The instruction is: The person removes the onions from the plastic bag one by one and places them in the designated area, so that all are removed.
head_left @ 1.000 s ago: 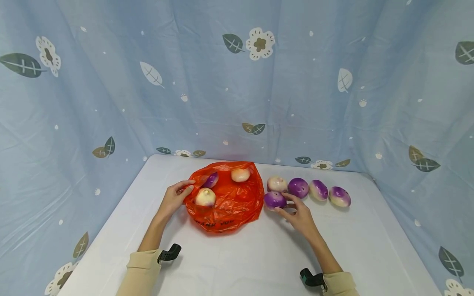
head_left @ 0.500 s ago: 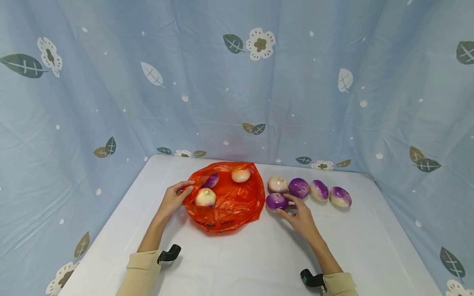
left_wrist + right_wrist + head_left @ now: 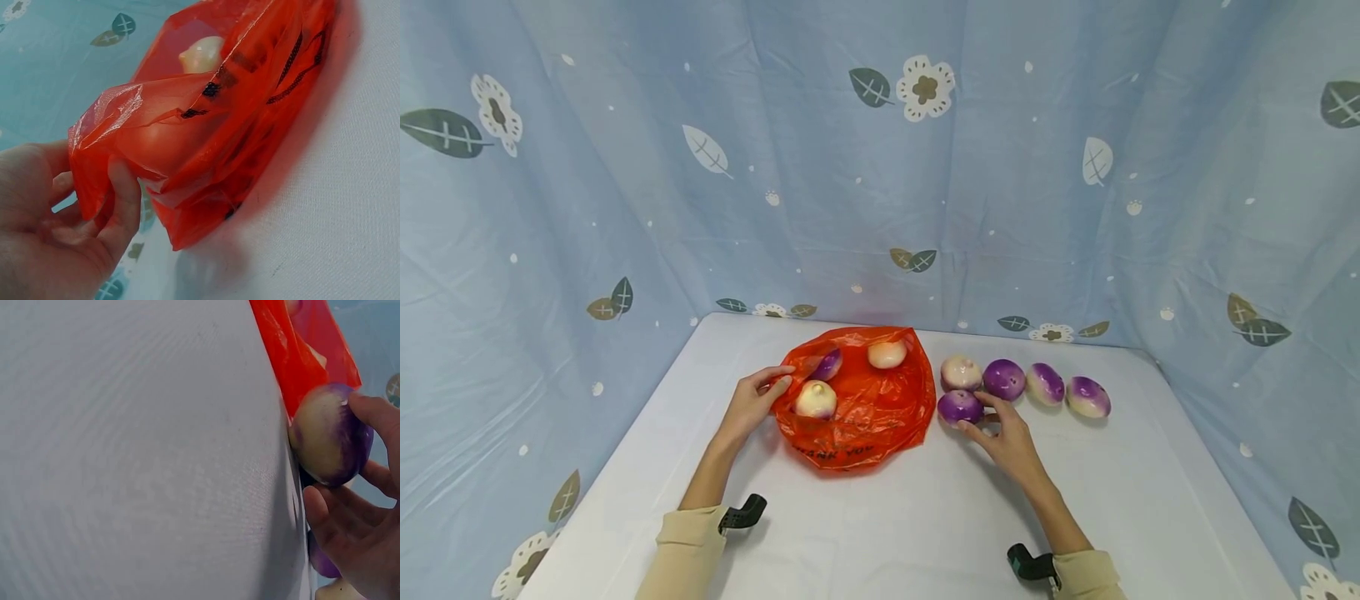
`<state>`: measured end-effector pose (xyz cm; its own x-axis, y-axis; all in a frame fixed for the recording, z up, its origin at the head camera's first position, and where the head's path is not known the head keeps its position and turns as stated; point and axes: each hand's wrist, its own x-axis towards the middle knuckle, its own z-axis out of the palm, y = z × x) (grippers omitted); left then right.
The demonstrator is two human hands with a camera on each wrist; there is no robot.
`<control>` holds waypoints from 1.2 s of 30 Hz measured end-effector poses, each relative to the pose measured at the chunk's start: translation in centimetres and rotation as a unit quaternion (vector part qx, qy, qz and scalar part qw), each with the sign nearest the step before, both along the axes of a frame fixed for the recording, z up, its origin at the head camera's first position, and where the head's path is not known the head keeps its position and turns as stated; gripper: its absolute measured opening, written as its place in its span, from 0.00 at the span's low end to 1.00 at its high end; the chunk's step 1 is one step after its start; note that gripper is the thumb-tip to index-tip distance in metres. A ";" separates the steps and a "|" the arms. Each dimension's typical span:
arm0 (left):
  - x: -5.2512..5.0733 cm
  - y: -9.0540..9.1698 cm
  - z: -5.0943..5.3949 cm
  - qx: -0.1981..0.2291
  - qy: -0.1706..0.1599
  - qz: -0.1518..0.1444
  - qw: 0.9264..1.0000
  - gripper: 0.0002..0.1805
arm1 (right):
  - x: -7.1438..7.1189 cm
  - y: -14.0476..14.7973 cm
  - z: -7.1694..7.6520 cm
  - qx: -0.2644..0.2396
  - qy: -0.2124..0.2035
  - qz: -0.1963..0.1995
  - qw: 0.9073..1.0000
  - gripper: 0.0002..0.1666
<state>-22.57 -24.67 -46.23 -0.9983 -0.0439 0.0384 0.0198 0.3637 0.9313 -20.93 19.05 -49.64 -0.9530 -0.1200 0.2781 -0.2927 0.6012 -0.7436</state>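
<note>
My left hand (image 3: 751, 404) pinches the left rim of a red plastic bag (image 3: 872, 429), which lies with its mouth spread. In the left wrist view, fingers and thumb hold a fold of the bag (image 3: 90, 175). Inside are a white turnip (image 3: 816, 400), a partly covered purple turnip (image 3: 827, 365) and a pale turnip (image 3: 887, 355). Just right of the bag, my right hand (image 3: 1006, 437) holds a purple-and-white turnip (image 3: 959, 407) between thumb and fingers. The right wrist view shows this turnip (image 3: 331, 434) close beside the bag's edge.
Behind the held turnip runs a row on the white table (image 3: 880, 542): a pale turnip (image 3: 961, 372), a purple turnip (image 3: 1003, 379) and two two-toned turnips, one (image 3: 1045, 384) beside the other (image 3: 1087, 397). A blue patterned curtain (image 3: 820, 167) surrounds the table.
The turnip in my right hand has shifted very slightly to the right, away from the bag. My left hand and the bag look unchanged.
</note>
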 end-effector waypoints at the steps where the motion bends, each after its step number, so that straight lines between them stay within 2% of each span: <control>1: -0.1 -0.1 -0.1 0.000 0.002 0.000 1.000 0.21 | 0.0 0.0 0.0 0.001 -0.001 -0.001 1.000 0.39; 9: -0.1 -0.2 -0.2 0.002 0.013 -0.003 1.000 0.20 | 0.0 -0.2 0.4 0.004 0.017 -0.001 1.000 0.38; 17: 1.7 0.9 3.4 -0.020 0.014 -0.009 1.000 0.19 | 0.3 -0.2 1.1 0.004 0.023 -0.011 1.000 0.37; 19: 1.6 0.9 3.3 -0.020 0.016 -0.009 1.000 0.19 | 0.3 -0.3 1.1 0.007 0.024 -0.015 1.000 0.37; 27: -0.1 -0.2 0.2 -0.013 0.004 -0.003 1.000 0.21 | 0.1 -0.4 1.5 0.008 0.039 -0.026 0.999 0.33; 36: -0.2 -0.4 0.0 -0.018 0.007 -0.001 1.000 0.21 | -0.2 -0.5 2.0 0.006 0.052 -0.032 0.998 0.29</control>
